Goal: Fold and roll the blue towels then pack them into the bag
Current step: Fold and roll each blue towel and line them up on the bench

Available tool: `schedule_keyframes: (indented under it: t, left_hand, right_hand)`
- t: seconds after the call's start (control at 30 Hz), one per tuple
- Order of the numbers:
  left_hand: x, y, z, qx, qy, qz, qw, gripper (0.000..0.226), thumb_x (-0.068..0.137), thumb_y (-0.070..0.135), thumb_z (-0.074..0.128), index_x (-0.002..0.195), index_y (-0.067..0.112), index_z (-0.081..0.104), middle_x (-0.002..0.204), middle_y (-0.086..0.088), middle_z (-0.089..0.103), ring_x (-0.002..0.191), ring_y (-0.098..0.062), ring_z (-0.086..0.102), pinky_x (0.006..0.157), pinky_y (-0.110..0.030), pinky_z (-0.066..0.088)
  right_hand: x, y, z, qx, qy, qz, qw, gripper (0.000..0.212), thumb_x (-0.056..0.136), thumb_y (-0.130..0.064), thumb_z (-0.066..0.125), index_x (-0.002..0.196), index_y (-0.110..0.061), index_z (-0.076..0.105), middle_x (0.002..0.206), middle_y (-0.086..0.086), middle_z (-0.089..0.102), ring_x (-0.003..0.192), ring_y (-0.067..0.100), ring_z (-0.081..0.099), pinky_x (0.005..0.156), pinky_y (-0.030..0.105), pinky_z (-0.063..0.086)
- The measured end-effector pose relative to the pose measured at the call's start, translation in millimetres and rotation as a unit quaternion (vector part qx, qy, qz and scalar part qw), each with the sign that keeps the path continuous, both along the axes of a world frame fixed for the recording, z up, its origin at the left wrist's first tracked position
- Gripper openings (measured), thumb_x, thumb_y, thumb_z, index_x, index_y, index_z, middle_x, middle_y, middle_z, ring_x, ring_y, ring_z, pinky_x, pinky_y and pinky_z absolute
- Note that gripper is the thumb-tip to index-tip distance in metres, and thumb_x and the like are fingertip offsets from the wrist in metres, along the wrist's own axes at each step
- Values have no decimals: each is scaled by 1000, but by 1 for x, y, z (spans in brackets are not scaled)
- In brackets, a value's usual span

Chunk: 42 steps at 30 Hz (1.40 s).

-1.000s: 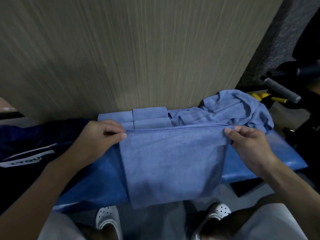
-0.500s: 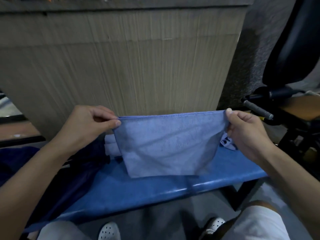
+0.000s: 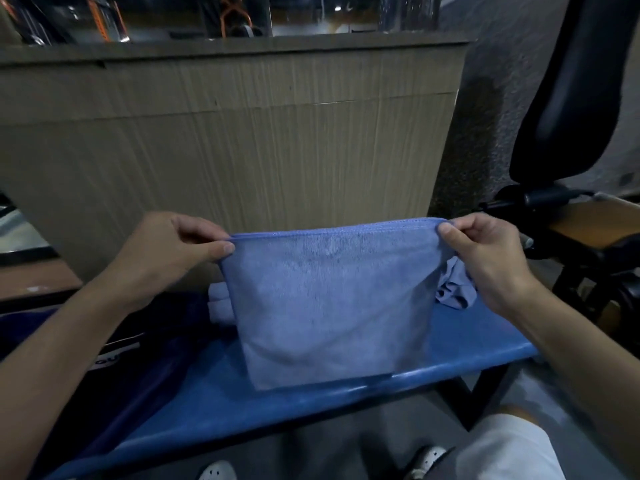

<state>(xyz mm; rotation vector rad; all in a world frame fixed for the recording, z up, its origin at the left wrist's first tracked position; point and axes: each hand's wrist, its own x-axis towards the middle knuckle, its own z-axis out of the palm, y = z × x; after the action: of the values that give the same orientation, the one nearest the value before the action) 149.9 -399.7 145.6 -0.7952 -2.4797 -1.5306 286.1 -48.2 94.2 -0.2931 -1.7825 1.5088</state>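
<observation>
My left hand point(image 3: 180, 251) and right hand point(image 3: 485, 258) pinch the top corners of the soft blue towel point(image 3: 329, 299) over the padded blue bench point(image 3: 467, 344). Rolled towels point(image 3: 218, 303) lie at nine o'clock, a crumpled one point(image 3: 453, 292) at three — rolling and bagging look pending.

**Bench front open, back and ends crowded**

The blue towel point(image 3: 329, 299), stretched between the left hand point(image 3: 166, 251) and the right hand point(image 3: 491, 258), screens the middle of the bench point(image 3: 346, 403). Behind it lie rolled towels point(image 3: 219, 303) and a crumpled towel point(image 3: 453, 292), close against the wooden panel point(image 3: 242, 150). A dark bag point(image 3: 104, 344) fills the left end, and black gym equipment point(image 3: 568, 109) stands off the right end. The bench's front strip is passable.
</observation>
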Motion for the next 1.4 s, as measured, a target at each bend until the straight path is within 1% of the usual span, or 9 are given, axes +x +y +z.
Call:
schedule_keyframes:
  t: [0.13,0.2,0.4,0.5,0.63,0.9,1.03,1.17,1.4]
  left_hand:
    - [3,2,2,18,7,-1,1000,32,76,-2,78,73,30,76,68,12,72,60,4,62,61,-4,45]
    - [4,3,4,34,2,-7,999,26,76,-4,76,70,21,76,66,9,72,58,2,62,60,-5,46]
    - [-2,2,5,46,8,-16,999,16,81,-3,73,77,13,71,67,3,71,63,-11,61,60,-11,51]
    - [-5,0,5,49,20,-18,998,20,84,-2,70,76,16,71,66,5,70,59,-8,59,60,-12,50]
    - [-6,-2,8,68,23,-25,997,33,82,-2,70,72,28,75,67,6,71,59,-5,60,60,-12,51]
    - [-9,3,8,112,-12,-25,993,28,82,-10,67,92,16,63,66,10,69,58,1,60,59,-10,50]
    - [-10,4,7,57,12,-22,998,28,85,-6,66,93,21,69,70,10,71,61,2,60,62,-10,50]
    - [-13,5,5,18,30,-14,999,24,88,-2,66,83,21,69,69,13,71,62,3,59,62,-8,47]
    - [-15,7,2,32,27,9,999,18,89,4,67,82,21,68,68,15,72,64,6,62,65,-5,46]
  right_hand:
    - [1,0,5,19,11,-4,1000,21,92,-7,64,74,-17,57,69,2,58,69,9,51,64,20,44]
    - [3,-2,10,28,25,-7,999,19,93,-9,62,77,-17,57,73,4,57,70,10,51,63,18,45]
    - [5,-4,24,51,26,-7,998,16,96,-15,60,80,-16,58,77,5,59,73,11,54,67,24,47]
    - [7,-6,30,55,17,14,998,14,95,-11,61,82,-15,60,80,8,61,78,17,55,74,30,47]
    - [10,-6,37,46,18,37,998,16,93,-5,62,81,-16,62,78,5,62,77,15,55,72,25,49]
    - [10,-6,35,31,7,35,999,18,91,0,62,79,-13,59,77,5,61,73,11,57,71,22,49]
    - [10,-4,35,40,5,40,998,16,90,2,62,85,-13,59,77,3,58,69,4,56,71,16,49]
    - [8,1,33,58,-12,49,997,22,92,-1,60,114,-7,62,81,3,56,81,11,55,85,25,49]
    - [6,6,29,112,-41,17,993,10,96,-10,59,90,-7,65,86,16,63,81,21,55,80,43,46]
